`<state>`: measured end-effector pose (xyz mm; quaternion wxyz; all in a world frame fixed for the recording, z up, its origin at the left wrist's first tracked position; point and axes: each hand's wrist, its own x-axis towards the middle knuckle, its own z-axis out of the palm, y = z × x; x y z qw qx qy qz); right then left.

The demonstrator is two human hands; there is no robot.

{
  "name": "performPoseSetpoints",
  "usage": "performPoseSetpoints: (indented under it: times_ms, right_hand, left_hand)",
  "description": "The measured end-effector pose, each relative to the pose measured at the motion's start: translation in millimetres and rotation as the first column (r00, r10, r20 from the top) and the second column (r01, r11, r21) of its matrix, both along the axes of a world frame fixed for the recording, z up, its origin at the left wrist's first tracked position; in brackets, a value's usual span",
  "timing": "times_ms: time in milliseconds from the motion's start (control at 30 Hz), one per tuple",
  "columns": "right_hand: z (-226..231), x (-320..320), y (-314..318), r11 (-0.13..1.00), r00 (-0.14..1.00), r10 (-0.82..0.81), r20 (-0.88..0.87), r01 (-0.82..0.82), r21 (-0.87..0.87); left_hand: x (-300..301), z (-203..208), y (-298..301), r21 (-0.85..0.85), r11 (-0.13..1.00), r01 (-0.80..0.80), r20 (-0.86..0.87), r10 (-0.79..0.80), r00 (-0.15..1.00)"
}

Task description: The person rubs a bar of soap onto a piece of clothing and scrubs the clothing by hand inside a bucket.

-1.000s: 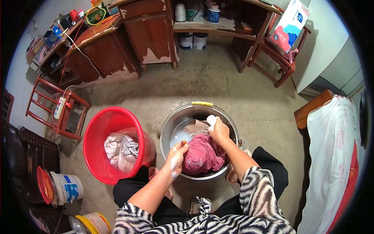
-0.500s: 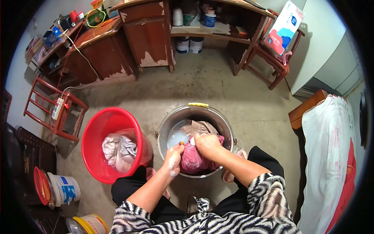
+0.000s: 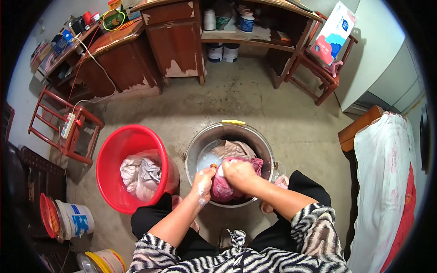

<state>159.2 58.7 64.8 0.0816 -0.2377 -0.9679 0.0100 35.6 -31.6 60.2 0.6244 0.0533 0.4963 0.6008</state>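
Observation:
Over a round metal tub (image 3: 187, 157), my left hand (image 3: 203, 184) is closed on the edge of a wet pink garment (image 3: 224, 189); an orange ring shows on one finger. Suds cling to that hand and wrist. My right hand (image 3: 239, 174) is closed against the same garment, with a small white bar (image 3: 221, 171) that looks like soap at its fingers. A beige striped cloth (image 3: 237, 149) lies behind the pink one, beside cloudy, sudsy water (image 3: 208, 159). My right fingertips are mostly hidden.
A red plastic tub (image 3: 104, 175) holding pale wet clothes (image 3: 141, 175) stands left of the metal tub. Farther left are a wooden chair (image 3: 75, 141) with a power strip and a white bucket (image 3: 77, 220). A worn desk (image 3: 175, 59) spans the back; a cloth-covered bed (image 3: 380, 182) is at right.
My right hand has shifted slightly down and left over the pink garment, the white bar moving with it. My left hand keeps its hold in nearly the same place.

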Motion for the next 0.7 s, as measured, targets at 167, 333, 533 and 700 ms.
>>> performPoseSetpoints:
  times_ms: [167,333,533,700]
  right_hand:
    - [-21,12,48,0.960,0.969,-0.225,0.101,0.238,-0.149]
    - [-23,8,64,0.938,0.961,-0.275,-0.011,0.266,-0.222]
    - [-24,-3,65,0.506,0.853,-0.345,-0.392,-0.183,-0.843]
    - [-20,0,16,0.576,0.815,-0.417,-0.403,-0.106,-0.810]
  left_hand:
    - [2,-2,2,0.041,0.999,0.022,-0.084,-0.018,0.996]
    - [2,-4,2,0.056,0.998,0.014,-0.085,-0.009,0.996]
    - [2,2,5,0.053,0.998,-0.015,-0.144,0.022,0.989]
    - [4,8,7,0.115,0.988,-0.099,-0.181,0.118,0.976]
